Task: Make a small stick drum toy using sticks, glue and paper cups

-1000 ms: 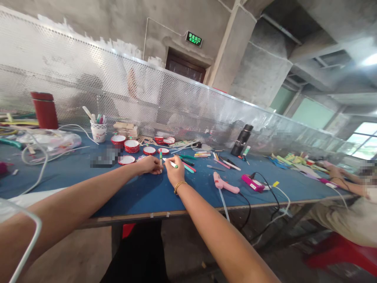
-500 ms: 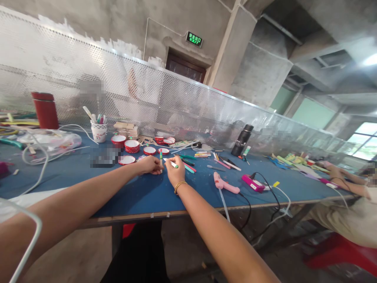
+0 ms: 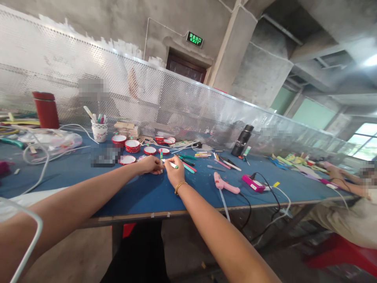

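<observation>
My left hand [image 3: 150, 164] is closed, pinching a thin flat craft stick [image 3: 161, 154] upright over the table. Bands of green colour show on the stick's upper part; its lower part is partly behind my fingers. In my right hand [image 3: 176, 173], fingers wrap round a white marker [image 3: 174, 165] with a green end. The marker's tip points left and meets the stick, or comes very near it. Just behind my hands lie small red-rimmed white dishes [image 3: 150, 150] and green-handled pliers [image 3: 187, 157].
A pink glue gun [image 3: 225, 184] and a magenta power strip [image 3: 252, 183] with cables lie to the right. Several markers [image 3: 203, 155] and a black bottle [image 3: 242, 140] stand or lie behind. At left are a paper cup [image 3: 99, 131] and a red flask [image 3: 46, 110]. Another person's arm [image 3: 344, 181] rests far right.
The marker in my right hand has shifted slightly left, its tip now at the stick. My left hand stays nearly still with the stick.
</observation>
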{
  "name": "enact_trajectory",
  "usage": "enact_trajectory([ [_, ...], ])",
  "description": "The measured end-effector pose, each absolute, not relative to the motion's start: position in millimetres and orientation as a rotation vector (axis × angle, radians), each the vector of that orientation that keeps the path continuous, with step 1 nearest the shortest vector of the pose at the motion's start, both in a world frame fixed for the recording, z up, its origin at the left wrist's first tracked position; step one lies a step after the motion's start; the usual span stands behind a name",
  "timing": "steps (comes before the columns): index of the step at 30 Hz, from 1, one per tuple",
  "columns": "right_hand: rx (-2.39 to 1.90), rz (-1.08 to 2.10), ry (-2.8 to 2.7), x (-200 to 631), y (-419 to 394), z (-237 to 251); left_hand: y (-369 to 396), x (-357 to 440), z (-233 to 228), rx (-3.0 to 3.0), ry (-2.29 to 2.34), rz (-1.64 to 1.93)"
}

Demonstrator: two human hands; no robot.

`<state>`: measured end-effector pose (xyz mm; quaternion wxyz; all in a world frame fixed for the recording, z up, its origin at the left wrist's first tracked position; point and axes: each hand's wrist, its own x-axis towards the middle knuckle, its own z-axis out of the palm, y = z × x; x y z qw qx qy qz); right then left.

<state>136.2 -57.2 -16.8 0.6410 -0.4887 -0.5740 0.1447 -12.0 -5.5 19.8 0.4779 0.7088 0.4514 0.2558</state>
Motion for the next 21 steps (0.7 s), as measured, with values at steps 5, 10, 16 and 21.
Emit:
enact_trajectory([
  [5,-1.132,0.312,-1.328,136.0,-58.4,-15.4,-4.4,-11.4,18.0,1.719,1.103,0.639],
  [10,-1.201,0.312,-1.301,137.9,-57.0,-15.4,-5.7,-11.1,19.1,1.729,1.119,0.627],
  [16,-1.190,0.325,-1.270,138.4,-58.1,-14.8,-8.2,-11.9,22.5,1.731,1.106,0.621],
  [21,-1.122,0.355,-1.295,135.4,-58.8,-15.5,-8.7,-11.6,22.2,1.726,1.115,0.621],
])
